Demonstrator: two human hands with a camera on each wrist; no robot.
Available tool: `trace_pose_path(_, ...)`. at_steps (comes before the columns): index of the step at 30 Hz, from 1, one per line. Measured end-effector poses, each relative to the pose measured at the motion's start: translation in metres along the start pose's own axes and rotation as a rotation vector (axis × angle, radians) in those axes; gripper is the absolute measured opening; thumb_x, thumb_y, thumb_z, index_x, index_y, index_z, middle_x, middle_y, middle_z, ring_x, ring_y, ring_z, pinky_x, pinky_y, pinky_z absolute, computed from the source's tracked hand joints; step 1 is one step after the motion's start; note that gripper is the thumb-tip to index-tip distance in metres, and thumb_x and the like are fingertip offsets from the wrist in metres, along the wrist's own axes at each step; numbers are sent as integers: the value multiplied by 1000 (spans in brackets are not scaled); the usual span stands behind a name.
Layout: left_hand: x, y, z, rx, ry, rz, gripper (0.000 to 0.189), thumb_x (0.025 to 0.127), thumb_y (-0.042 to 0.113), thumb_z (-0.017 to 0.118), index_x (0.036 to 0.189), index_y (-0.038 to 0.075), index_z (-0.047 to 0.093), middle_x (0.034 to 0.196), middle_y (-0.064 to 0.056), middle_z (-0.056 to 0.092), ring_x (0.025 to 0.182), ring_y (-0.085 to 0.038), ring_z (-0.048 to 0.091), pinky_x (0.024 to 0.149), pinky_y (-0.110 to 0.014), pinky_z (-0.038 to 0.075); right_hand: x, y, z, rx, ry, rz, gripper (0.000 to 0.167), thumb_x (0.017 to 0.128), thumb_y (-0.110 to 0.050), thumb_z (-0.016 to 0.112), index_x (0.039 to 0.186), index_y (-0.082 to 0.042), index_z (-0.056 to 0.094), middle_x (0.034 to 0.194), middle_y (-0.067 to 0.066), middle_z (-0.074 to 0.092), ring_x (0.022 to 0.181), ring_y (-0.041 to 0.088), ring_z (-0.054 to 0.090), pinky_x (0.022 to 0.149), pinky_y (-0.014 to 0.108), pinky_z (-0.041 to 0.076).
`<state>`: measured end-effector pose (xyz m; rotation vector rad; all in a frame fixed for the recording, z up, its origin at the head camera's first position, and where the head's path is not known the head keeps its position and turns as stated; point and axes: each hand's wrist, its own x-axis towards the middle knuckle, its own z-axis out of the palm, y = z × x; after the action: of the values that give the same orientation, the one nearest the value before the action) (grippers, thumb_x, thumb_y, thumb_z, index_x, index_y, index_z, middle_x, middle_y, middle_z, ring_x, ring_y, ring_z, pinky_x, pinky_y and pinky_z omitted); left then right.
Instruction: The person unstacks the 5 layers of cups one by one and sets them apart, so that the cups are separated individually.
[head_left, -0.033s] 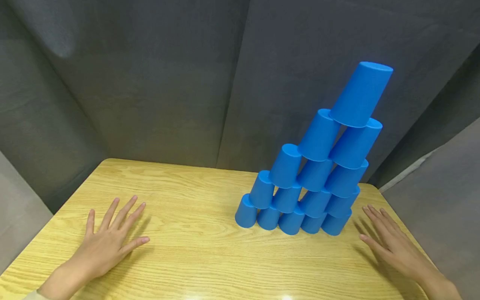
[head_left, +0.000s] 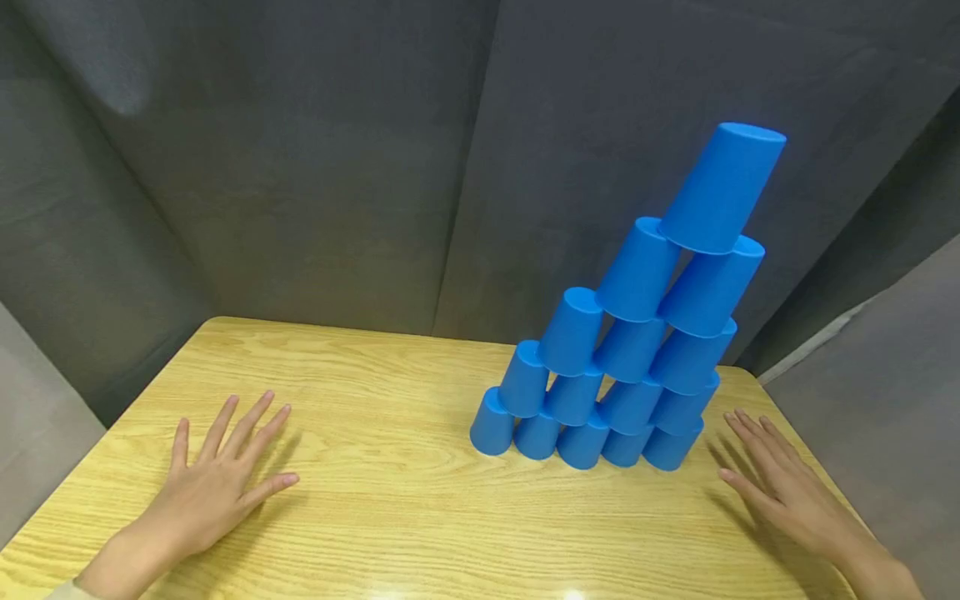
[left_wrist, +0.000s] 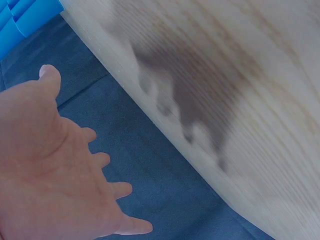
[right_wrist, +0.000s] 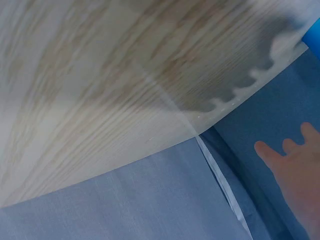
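Several blue cups are stacked upside down in a five-level pyramid on the right half of the table, with one cup point(head_left: 723, 190) alone at the top. The bottom row's leftmost cup point(head_left: 492, 425) stands on the wood. My left hand point(head_left: 210, 498) is over the table's left side, fingers straight and spread, well apart from the cups. To the right of the pyramid, my right hand point(head_left: 798, 492) has its fingers extended, close to the lowest right cup point(head_left: 673, 447) but apart from it. Nothing is in either palm; the left wrist view shows the left hand point(left_wrist: 60, 170) with spread fingers.
The light wooden table point(head_left: 360, 417) has a back edge against a dark grey cloth point(head_left: 315, 167). Paler grey panels point(head_left: 885, 400) flank it on both sides. Shadows of the hands fall on the wood.
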<state>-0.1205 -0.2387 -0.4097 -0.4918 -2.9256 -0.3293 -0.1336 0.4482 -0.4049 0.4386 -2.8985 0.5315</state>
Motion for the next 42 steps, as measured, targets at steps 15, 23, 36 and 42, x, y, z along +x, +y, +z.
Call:
trace_pose_path(15, -2, -1, 1, 7, 23, 16, 81, 96, 55, 54, 159, 25, 12, 165, 0, -3, 148, -33, -9, 104, -74, -14, 1, 5, 6, 58, -6, -15, 81, 97, -24, 62, 159, -20, 10, 160, 24, 11, 145, 46, -1, 108, 73, -2)
trace_pose_path(23, 7, 2, 2, -99, -33, 49, 78, 99, 50, 52, 159, 23, 11, 165, -2, -4, 148, -39, -5, 102, -76, -13, 16, -2, 16, 224, -87, 84, 88, 96, -28, 65, 158, -24, 4, 159, 25, 15, 137, 58, 20, 98, 78, 22)
trace_pose_path(36, 66, 32, -19, -379, -70, 109, 72, 102, 44, 49, 158, 17, 13, 163, -13, 8, 145, -46, 5, 104, -76, -3, 47, -13, 34, 488, -125, 45, 88, 91, -15, 71, 155, 2, 13, 145, 37, 35, 124, 58, 43, 94, 62, 46)
trace_pose_path(42, 114, 52, -34, -566, -69, 169, 69, 104, 42, 44, 158, 15, 11, 162, -14, 12, 146, -41, 12, 109, -70, 12, 52, -15, 37, 564, -153, 66, 83, 91, -13, 71, 152, 4, 18, 141, 35, 40, 121, 55, 48, 90, 53, 52)
